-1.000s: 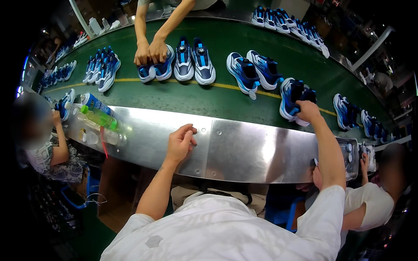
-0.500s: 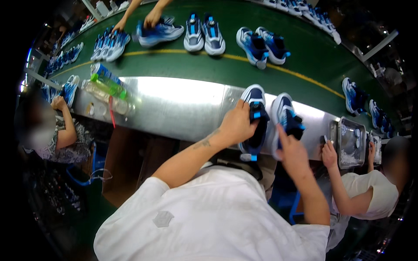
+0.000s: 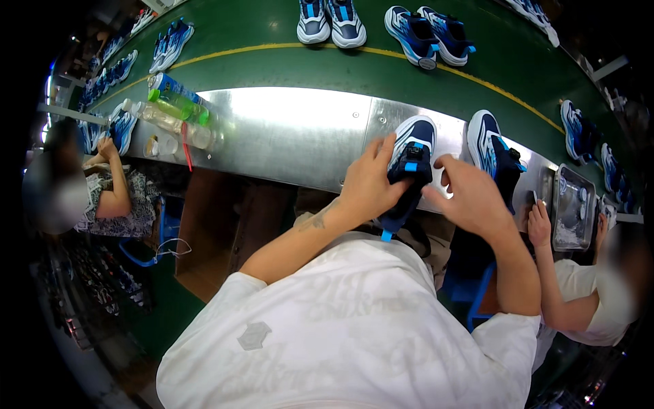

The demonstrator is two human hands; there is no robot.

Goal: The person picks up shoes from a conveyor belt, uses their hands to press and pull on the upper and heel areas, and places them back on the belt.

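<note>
Sneaker point(image 3: 413, 155) sits gripped in left hand point(image 3: 371, 180), half-open right hand point(image 3: 470, 194) beside it.

Between the bottles point(image 3: 180, 108) and the left hand point(image 3: 371, 183), a broad stretch of bench point(image 3: 286, 129) lets a hand pass, as does the belt point(image 3: 272, 71) beyond, up to the middle pair point(image 3: 313, 27). A narrower gap runs between the left shoe point(image 3: 417, 136) and right shoe point(image 3: 484, 140), the right hand point(image 3: 470, 198) blocking its near end. Rightward, the tray point(image 3: 572, 245) and a co-worker's hand point(image 3: 539, 225) crowd the way.
</note>
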